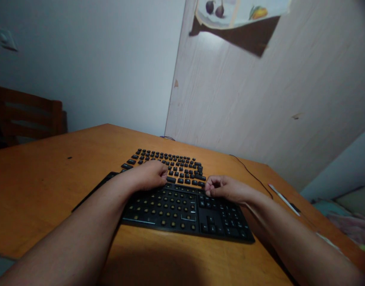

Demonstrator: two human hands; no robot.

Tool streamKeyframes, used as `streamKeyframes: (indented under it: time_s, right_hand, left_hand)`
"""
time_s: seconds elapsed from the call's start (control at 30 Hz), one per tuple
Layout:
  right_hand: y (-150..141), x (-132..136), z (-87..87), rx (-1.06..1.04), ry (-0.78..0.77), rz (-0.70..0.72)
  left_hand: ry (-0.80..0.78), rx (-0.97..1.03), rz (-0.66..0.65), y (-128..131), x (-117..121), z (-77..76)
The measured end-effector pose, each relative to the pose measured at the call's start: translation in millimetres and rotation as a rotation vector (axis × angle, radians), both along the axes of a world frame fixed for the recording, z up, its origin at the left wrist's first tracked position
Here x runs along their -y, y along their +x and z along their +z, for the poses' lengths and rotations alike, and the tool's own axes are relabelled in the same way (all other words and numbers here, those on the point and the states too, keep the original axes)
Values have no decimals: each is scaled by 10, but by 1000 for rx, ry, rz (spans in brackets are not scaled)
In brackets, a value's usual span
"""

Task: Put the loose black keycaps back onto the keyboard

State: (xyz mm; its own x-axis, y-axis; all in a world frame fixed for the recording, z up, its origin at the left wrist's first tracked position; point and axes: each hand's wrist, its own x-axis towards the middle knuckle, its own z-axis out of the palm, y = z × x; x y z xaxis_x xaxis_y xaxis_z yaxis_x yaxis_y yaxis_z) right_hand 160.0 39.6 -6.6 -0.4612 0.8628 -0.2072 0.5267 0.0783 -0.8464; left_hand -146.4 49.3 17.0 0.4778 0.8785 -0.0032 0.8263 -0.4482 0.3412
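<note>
1 kbd (176, 208), far edge under L hand (152, 174) & R hand (224, 186), both curled, contents unclear

On table (89, 147): keyboard (176, 206), with loose keycaps (181, 174) in rows just behind. Right of keycaps: cable (259, 182); farther right, slim stick (283, 199), perhaps pen. Well left: small piece (69, 157). Beyond table, left: chair (30, 114).

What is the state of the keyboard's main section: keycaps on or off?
Off where visible: bare mounts show on the keyboard, and loose keycaps lie behind it. The left forearm hides part.
</note>
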Motion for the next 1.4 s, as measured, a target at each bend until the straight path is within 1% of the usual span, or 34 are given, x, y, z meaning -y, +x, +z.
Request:
streamKeyframes:
  time_s: [0.2,0.33,0.67,0.83,1.03,1.27,1.4]
  right_hand:
    - [54,17,31,81,101,80]
    - [44,44,58,122,160,98]
    - [-3,90,92,178,197,86]
    - [-45,118,127,204,243,106]
    - [-87,150,174,251,309,116]
    - [-93,173,212,269,332,119]
    - [-87,170,188,244,297,113]
  left_hand:
    - [3,16,9,11,23,23]
    - [-17,31,16,16,33,27]
    - [-41,61,30,15,49,36]
    - [-16,60,29,13,35,15]
    - [-24,35,35,27,60,53]
    - [-18,42,35,26,60,49]
    - [-13,41,28,12,44,34]
